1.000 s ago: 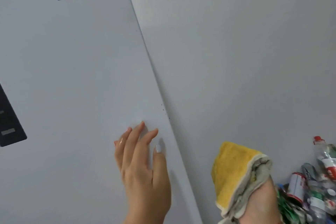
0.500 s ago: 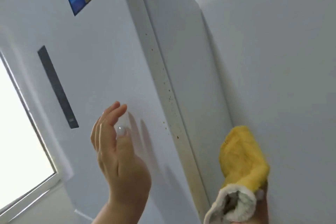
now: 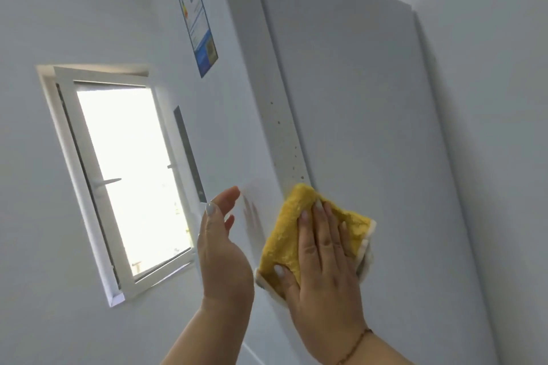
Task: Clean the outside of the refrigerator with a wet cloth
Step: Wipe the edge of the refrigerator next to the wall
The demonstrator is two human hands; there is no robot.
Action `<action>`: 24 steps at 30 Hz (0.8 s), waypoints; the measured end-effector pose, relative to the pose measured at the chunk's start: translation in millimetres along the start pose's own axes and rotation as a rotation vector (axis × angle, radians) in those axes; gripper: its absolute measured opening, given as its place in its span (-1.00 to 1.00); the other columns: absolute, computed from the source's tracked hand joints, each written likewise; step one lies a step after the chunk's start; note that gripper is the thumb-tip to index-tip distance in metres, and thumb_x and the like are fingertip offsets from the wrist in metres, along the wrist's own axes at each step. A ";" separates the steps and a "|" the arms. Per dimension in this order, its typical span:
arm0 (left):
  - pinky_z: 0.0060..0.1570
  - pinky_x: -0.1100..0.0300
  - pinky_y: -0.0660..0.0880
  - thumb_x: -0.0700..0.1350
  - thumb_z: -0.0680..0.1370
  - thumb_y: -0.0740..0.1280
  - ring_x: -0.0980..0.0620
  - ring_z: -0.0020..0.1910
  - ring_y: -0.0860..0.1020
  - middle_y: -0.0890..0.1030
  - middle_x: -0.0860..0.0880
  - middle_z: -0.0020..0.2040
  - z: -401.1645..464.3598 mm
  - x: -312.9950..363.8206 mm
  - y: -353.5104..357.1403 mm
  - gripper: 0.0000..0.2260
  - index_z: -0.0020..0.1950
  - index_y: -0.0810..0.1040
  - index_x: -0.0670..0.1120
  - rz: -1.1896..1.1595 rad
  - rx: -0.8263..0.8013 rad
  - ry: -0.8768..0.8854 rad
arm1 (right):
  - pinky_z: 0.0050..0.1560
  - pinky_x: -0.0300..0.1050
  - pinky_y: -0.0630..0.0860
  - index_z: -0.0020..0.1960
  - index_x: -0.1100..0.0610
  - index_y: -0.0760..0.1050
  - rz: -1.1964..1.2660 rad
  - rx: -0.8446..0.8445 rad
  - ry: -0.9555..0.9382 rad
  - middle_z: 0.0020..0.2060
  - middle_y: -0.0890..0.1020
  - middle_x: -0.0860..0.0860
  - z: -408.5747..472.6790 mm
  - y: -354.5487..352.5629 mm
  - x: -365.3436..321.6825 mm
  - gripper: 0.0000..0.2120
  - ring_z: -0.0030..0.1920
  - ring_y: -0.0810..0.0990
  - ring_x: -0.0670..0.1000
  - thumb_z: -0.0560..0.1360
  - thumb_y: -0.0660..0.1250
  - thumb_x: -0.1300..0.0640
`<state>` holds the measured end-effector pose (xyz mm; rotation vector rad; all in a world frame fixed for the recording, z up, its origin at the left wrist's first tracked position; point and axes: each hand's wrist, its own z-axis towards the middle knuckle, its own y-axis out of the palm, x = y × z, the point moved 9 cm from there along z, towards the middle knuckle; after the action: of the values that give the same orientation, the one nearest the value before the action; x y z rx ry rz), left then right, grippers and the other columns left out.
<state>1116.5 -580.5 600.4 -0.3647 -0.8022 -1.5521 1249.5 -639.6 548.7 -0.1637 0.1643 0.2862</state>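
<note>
The refrigerator [image 3: 370, 127] filled the upper right of your view, its side panel facing you and its door edge [image 3: 284, 139] running from 12 o'clock down toward the centre, dotted with small brown specks. You had the yellow cloth [image 3: 284, 234] pressed flat against that side panel, just below centre, its top corner touching the lowest specks. Your right hand [image 3: 323, 261] lay spread on it, fingers straight and pushing rather than gripping. Your left hand [image 3: 222, 255] stood edge-on at the cloth's 9 o'clock, fingers loose and extended, holding nothing; whether its fingertips actually touched the door face, the angle did not let me say. To do this stroke well, you would have needed even palm pressure and a steady run up toward 12 o'clock along the speckled strip, probably going over the stubborn spots twice. The panel itself looked smooth and matte, so the cloth ought to have slid easily. A blue label [image 3: 197, 18] sat on the door at 11 o'clock, a dark strip [image 3: 188, 151] below it, and a bright window [image 3: 124, 175] in the pale wall at 9 o'clock.
</note>
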 end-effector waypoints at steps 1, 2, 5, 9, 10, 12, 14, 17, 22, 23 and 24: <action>0.37 0.09 0.34 0.13 0.59 -0.02 0.20 0.23 0.52 0.64 0.09 0.15 0.8 3.1 0.4 -0.58 0.13 0.59 0.04 0.001 -0.001 0.005 | 0.44 0.15 0.09 0.55 0.19 -0.05 0.007 -0.021 0.016 0.52 0.10 0.15 14.8 -1.2 0.6 -0.35 0.52 0.10 0.15 0.62 -0.06 -0.20; 0.37 0.09 0.34 0.15 0.60 -0.01 0.19 0.23 0.52 0.63 0.10 0.15 3.8 8.9 1.2 -0.59 0.13 0.59 0.05 0.000 -0.002 0.021 | 0.45 0.13 0.06 0.55 0.18 -0.05 0.013 -0.039 0.024 0.53 0.09 0.15 29.8 -0.1 -0.2 -0.35 0.52 0.09 0.14 0.62 -0.07 -0.20; 0.29 0.23 0.34 0.23 0.58 0.01 0.20 0.27 0.48 0.59 0.13 0.22 18.4 27.6 12.3 -0.57 0.19 0.57 0.10 -0.009 -0.051 0.057 | 0.46 0.07 0.01 0.56 0.15 -0.06 0.057 -0.054 0.038 0.54 0.07 0.13 72.3 -1.0 -5.2 -0.34 0.53 0.06 0.10 0.61 -0.11 -0.23; 0.26 0.29 0.22 0.22 0.60 0.00 0.20 0.40 0.33 0.49 0.28 0.29 47.4 68.1 41.1 -0.59 0.29 0.52 0.18 -0.098 -0.162 0.085 | 0.52 0.05 -0.03 0.55 0.03 -0.23 0.109 -0.052 0.017 0.56 -0.04 0.05 132.4 -8.4 -17.1 -0.32 0.54 -0.06 0.03 0.57 -0.15 -0.28; 0.31 0.26 0.23 0.19 0.60 0.00 0.21 0.39 0.34 0.48 0.29 0.29 52.1 80.0 50.5 -0.60 0.30 0.51 0.17 -0.133 -0.205 0.100 | 0.53 0.03 -0.09 0.54 0.01 -0.29 0.118 -0.057 0.001 0.56 -0.09 0.03 146.4 -12.0 -21.5 -0.31 0.54 -0.12 0.00 0.55 -0.16 -0.30; 0.26 0.28 0.41 0.24 0.52 0.05 0.23 0.32 0.45 0.52 0.20 0.29 57.6 101.9 68.6 -0.54 0.30 0.50 0.13 -0.218 -0.297 0.120 | 0.52 -0.03 -0.22 0.50 -0.03 -0.40 0.134 -0.085 -0.007 0.55 -0.21 -0.02 176.1 -18.6 -26.5 -0.30 0.53 -0.23 -0.04 0.55 -0.15 -0.31; 0.08 0.37 0.51 0.26 0.40 0.12 0.21 0.22 0.55 0.57 0.08 0.28 59.3 115.5 80.4 -0.44 0.32 0.48 0.06 -0.342 -0.359 0.110 | 0.50 -0.06 -0.29 0.50 -0.03 -0.41 0.129 -0.132 -0.002 0.53 -0.27 -0.05 202.4 -20.4 -26.9 -0.30 0.52 -0.27 -0.06 0.57 -0.10 -0.28; 0.08 0.42 0.50 0.22 0.43 0.12 0.24 0.20 0.56 0.58 0.07 0.27 69.4 126.0 85.8 -0.43 0.38 0.44 0.02 -0.394 -0.352 0.123 | 0.51 -0.02 -0.27 0.53 -0.01 -0.34 0.109 -0.151 -0.016 0.54 -0.25 -0.04 246.9 -25.7 -31.1 -0.28 0.53 -0.25 -0.04 0.58 -0.03 -0.25; 0.50 0.10 0.18 0.21 0.61 0.05 0.22 0.42 0.35 0.48 0.21 0.37 80.1 117.0 81.5 -0.63 0.39 0.36 0.23 -0.260 -0.301 0.129 | 0.50 -0.05 -0.23 0.54 -0.05 -0.29 0.087 -0.152 -0.014 0.55 -0.18 -0.02 313.8 -40.9 -42.5 -0.25 0.54 -0.18 -0.03 0.56 0.08 -0.23; 0.51 0.04 0.15 0.21 0.60 0.06 0.20 0.43 0.34 0.49 0.22 0.36 80.1 114.4 81.0 -0.69 0.32 0.38 0.30 -0.239 -0.302 0.111 | 0.50 -0.05 -0.22 0.54 -0.04 -0.28 0.078 -0.160 -0.014 0.55 -0.17 -0.02 329.7 -43.6 -44.9 -0.25 0.54 -0.17 -0.02 0.56 0.08 -0.23; 0.52 0.01 0.14 0.21 0.58 0.07 0.18 0.43 0.34 0.51 0.22 0.34 80.4 112.7 80.7 -0.72 0.26 0.40 0.34 -0.239 -0.308 0.095 | 0.50 -0.04 -0.20 0.55 -0.03 -0.27 0.069 -0.168 -0.014 0.55 -0.16 -0.01 346.3 -46.8 -48.1 -0.25 0.54 -0.17 -0.02 0.56 0.09 -0.23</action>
<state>1157.8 -606.9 753.0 -0.4269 -0.5467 -1.9098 1265.3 -633.2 901.1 -0.3225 0.1324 0.3700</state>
